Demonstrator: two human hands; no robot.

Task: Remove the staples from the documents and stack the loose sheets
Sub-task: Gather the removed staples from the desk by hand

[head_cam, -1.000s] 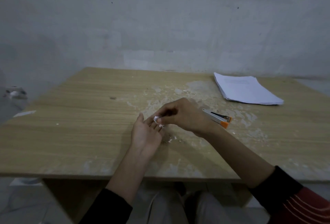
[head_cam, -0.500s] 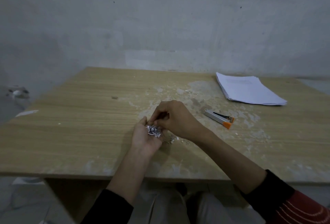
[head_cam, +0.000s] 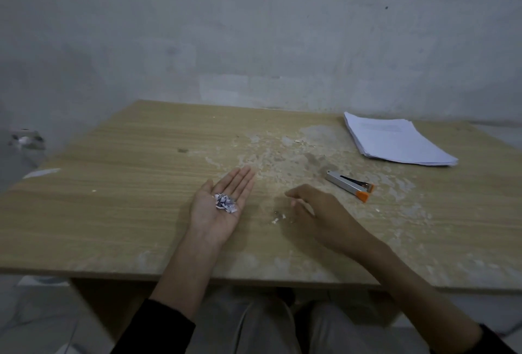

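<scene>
The person is sitting at the wooden table (head_cam: 113, 190) and holding the left hand (head_cam: 214, 221) palm up just above it. The fingers are lying straight and close together, so the hand is serving as a shallow dish. A small heap of pulled staples and torn paper bits (head_cam: 225, 203) is sitting in the hollow of that palm, near the base of the fingers.

The right hand (head_cam: 322, 212) is resting beside it, palm down, with the fingers loosely curled and gripping nothing. A few stray scraps (head_cam: 278, 216) are lying on the tabletop between the two hands, close to the right fingertips.

The stack of loose sheets (head_cam: 395, 142) is lying flat at the far right of the table, well apart from both hands, its edges slightly fanned. Between that stack and the right hand, a silver tool with an orange tip (head_cam: 350, 185) is lying on its side on the worn, flaking patch of the tabletop. A pale strip of paper (head_cam: 42, 173) is showing at the table's left edge.
</scene>
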